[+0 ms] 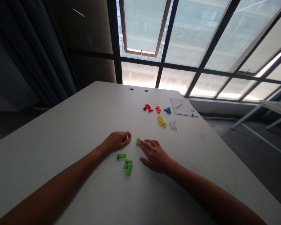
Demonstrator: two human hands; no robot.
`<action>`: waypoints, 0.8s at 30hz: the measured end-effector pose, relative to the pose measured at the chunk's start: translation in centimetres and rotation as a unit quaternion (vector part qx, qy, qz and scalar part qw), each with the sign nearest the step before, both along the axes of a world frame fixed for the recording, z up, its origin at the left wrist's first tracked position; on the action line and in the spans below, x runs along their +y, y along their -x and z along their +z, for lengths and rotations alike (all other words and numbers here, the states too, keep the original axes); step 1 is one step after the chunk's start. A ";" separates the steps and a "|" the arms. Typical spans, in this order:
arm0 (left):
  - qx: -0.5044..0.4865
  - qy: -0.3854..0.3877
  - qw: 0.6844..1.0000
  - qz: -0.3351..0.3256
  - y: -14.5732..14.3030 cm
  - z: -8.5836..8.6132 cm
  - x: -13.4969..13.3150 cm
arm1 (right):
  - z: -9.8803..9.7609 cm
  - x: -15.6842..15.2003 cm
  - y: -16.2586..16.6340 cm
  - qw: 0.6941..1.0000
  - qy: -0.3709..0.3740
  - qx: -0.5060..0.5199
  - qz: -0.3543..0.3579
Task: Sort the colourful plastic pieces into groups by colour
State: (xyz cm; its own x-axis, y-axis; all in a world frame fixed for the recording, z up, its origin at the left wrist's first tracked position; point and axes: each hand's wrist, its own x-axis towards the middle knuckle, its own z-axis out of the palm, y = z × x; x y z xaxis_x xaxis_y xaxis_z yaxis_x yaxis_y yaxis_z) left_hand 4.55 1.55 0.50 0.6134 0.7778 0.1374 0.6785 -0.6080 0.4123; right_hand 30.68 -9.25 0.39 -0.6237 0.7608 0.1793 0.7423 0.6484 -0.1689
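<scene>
My right hand [155, 155] lies low over the white table [89, 125], its fingers stretched out and the thumb apart. Its fingertips touch a small green plastic block [137, 141], partly covered by them. Left of that block, my left hand [117, 140] rests on the tabletop with curled fingers and the thumb close to them; nothing shows in it. Nearer to me, between my forearms, lie more green pieces: an angled one [121, 156], a T-shaped one [127, 163] and a longer one [129, 170].
Farther back lie small groups of red pieces [147, 108], orange pieces [158, 109], blue pieces [168, 110], yellow pieces [161, 121] and white pieces [173, 125]. A sheet of paper [184, 107] with pens is near the right edge. Windows stand behind the table.
</scene>
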 end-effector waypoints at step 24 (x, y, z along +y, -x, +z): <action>0.021 0.000 1.000 0.008 0.0 -0.1 0.1 | 0.5 10.5 -1.3 0.966 -0.032 -0.093 -0.239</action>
